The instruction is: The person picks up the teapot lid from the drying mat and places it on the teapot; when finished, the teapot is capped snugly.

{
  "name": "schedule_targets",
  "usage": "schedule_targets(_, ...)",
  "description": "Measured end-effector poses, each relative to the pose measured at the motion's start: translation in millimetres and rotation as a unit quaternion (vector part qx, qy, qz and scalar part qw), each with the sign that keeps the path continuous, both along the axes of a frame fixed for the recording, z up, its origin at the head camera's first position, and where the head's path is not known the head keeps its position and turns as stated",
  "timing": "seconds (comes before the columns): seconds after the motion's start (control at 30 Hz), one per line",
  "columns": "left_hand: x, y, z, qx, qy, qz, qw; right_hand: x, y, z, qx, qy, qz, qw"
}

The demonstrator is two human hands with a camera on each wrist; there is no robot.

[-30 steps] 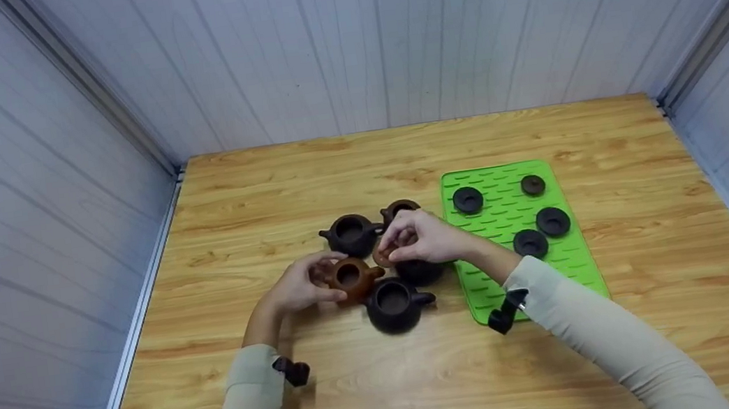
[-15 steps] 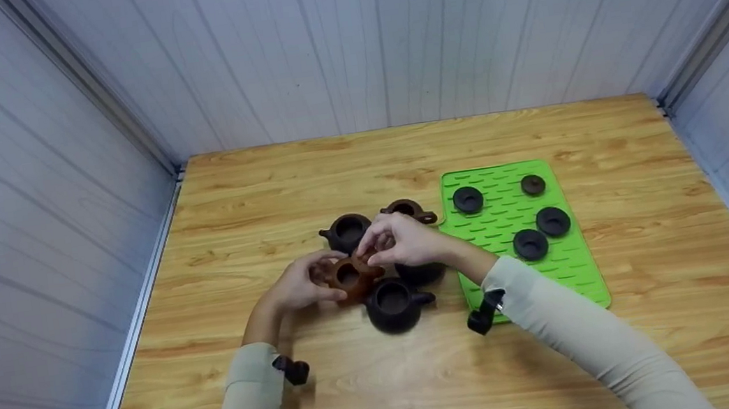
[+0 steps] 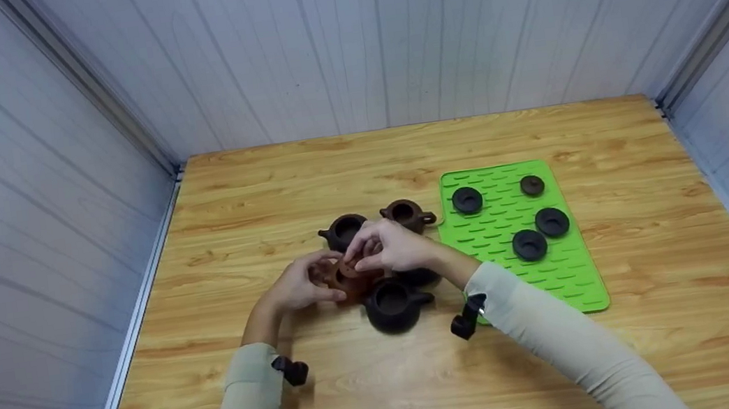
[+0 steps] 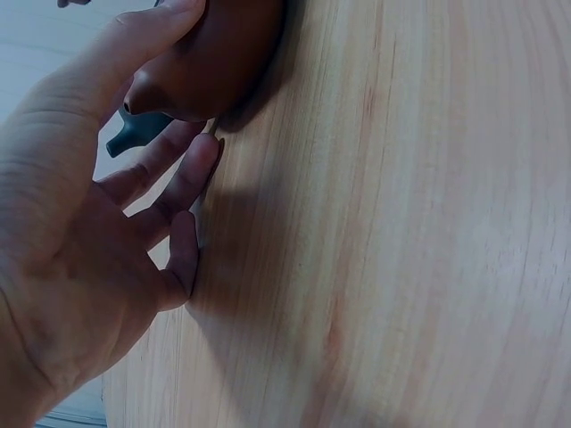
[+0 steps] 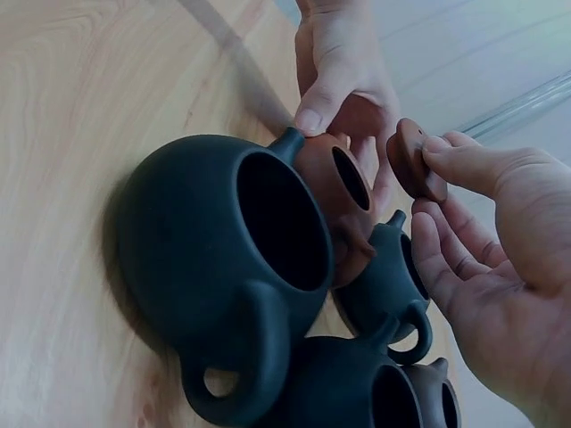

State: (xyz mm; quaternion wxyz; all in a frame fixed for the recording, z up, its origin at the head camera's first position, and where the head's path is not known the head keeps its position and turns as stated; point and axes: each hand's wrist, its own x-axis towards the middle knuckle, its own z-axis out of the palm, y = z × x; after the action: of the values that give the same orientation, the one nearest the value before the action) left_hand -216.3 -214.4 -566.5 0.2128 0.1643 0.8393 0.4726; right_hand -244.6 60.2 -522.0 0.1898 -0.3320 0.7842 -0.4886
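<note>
Right hand (image 3: pixel 392 246) is pinching the brown lid (image 5: pixel 408 168) | left hand (image 3: pixel 299 285), half-curled, is cupping the reddish teapot (image 5: pixel 323 183) | lid likely proving light, stiff, brittle; its middle offering surest hold

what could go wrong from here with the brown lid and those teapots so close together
The right grip pinches the brown lid above the brown teapot, so the lid could slip and chip.
The lid isn't seated yet and might land off-centre.
The large dark teapot has its spout right beside the brown teapot, so a nudge from the left grip might knock them together.
</note>
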Motion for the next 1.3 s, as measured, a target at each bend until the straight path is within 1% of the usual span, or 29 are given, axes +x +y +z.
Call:
schedule_targets(0.13, 0.5, 1.6, -0.7, 0.003, 0.0, 0.001, 1.0, 0.8, -4, -5.1, -0.001, -0.005, -0.011, 0.9999)
schedule_targets(0.43, 0.7, -1.3, -2.1, 0.005, 0.004, 0.0, 1.0, 1.3, -8, -16.5, -0.005, -0.003, -0.034, 0.9994)
schedule_targets(0.7, 1.0, 0.3, -1.0, 0.026, -0.002, -0.011, 0.9996, 3.4, -9, -24.0, -0.004, 0.016, -0.027, 0.9995)
schedule_targets(1.1, -0.4, -0.8, -3.5, 0.022, 0.005, -0.012, 0.9997, 9.0, -16, -26.3, 0.015, 0.018, -0.046, 0.9987)
schedule_targets(1.3, -0.4, -0.3, -2.7, 0.021, 0.015, -0.015, 0.9996, 11.3, -18, -27.4, 0.025, 0.025, -0.05, 0.9981)
